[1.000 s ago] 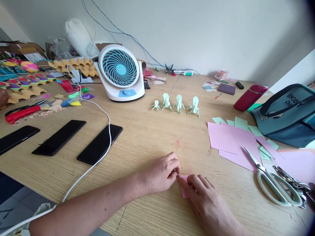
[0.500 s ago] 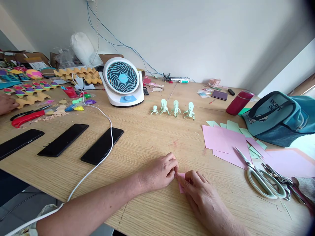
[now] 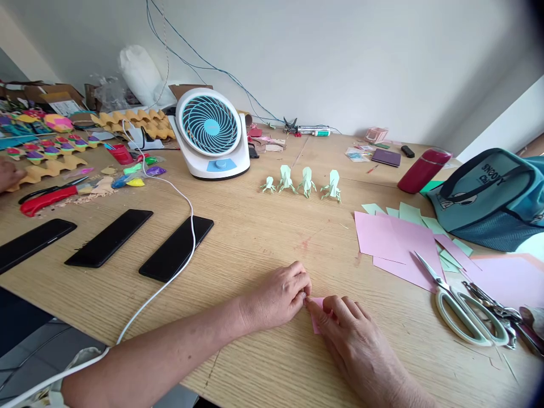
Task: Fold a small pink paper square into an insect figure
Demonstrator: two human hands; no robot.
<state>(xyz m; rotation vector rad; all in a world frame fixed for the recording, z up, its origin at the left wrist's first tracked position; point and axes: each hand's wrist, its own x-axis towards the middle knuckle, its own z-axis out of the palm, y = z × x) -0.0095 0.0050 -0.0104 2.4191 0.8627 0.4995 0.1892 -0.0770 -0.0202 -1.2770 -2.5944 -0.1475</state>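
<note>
A small piece of pink paper [image 3: 316, 323] lies on the table near the front edge, mostly covered by fingers. My left hand [image 3: 284, 296] is closed, its fingertips pinching the paper's left corner. From the other side, my right hand [image 3: 355, 334] presses and grips the same paper between thumb and fingers. The thumbs almost meet at that corner, and the fold there is hidden. Farther back stand several pale green folded paper figures with thin legs, one of them a paper figure [image 3: 332, 186] at the right end of the row.
Scissors [image 3: 465, 317] lie to the right beside pink sheets [image 3: 380, 238] and green scraps. Behind them are a teal bag [image 3: 484, 209] and red bottle [image 3: 425, 170]. A fan [image 3: 212, 133] stands at the back. A white cable crosses a phone [image 3: 176, 249]. Another person's hand [image 3: 9, 174] shows far left.
The view has shifted slightly, so the items at the right appear farther right. Both hands keep hold of the pink paper, with hardly any movement of the fingers.
</note>
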